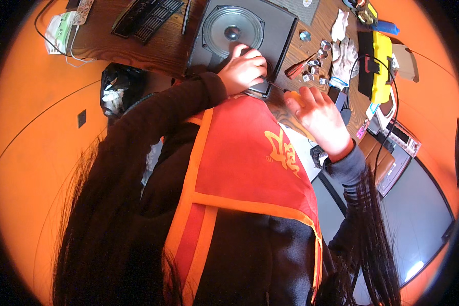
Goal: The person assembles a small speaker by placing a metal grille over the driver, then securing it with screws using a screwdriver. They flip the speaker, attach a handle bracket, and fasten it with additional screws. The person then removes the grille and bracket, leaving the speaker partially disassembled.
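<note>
A black speaker box lies on the dark wooden table with its grey round cone facing up. My left hand rests over the near part of the box, below the cone, its fingers bent and pressed onto it. What lies under those fingers is hidden. To the right of the box, my right hand is closed round the yellow-orange handle of a screwdriver. Its thin shaft points left toward the near edge of the speaker; where the tip ends I cannot make out.
Several small metal parts and a red-handled tool lie right of the speaker. Beyond them are a grey work glove and a yellow-and-black case. Black slotted panels lie at left; a black bag hangs below the table.
</note>
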`<control>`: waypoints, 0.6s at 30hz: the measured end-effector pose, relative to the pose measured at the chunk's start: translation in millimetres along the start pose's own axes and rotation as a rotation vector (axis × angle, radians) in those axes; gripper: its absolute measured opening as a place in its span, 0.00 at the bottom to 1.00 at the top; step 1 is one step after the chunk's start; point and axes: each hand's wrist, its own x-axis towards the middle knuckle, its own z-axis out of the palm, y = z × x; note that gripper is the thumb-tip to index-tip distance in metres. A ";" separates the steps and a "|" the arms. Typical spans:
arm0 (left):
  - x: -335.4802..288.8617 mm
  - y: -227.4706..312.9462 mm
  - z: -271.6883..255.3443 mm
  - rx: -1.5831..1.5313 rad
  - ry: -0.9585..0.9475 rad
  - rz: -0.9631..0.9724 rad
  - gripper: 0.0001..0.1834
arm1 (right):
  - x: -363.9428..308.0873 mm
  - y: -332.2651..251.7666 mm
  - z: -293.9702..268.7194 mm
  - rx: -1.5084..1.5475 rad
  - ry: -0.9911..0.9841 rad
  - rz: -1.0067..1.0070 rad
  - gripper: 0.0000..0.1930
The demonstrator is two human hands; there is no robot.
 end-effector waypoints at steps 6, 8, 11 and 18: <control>-2.2 -1.2 -1.1 0.026 0.016 0.012 0.07 | 5.0 11.0 -0.1 0.092 -0.043 0.020 0.13; -1.7 -0.1 0.9 0.021 0.030 0.011 0.07 | 5.6 10.1 3.6 0.260 -0.039 0.082 0.10; -1.9 -1.4 0.2 0.019 -0.002 0.004 0.07 | 9.7 8.2 12.0 0.588 -0.008 0.507 0.08; -2.6 -0.9 -0.9 0.048 -0.001 0.033 0.06 | 1.6 18.5 6.7 0.622 -0.068 0.327 0.14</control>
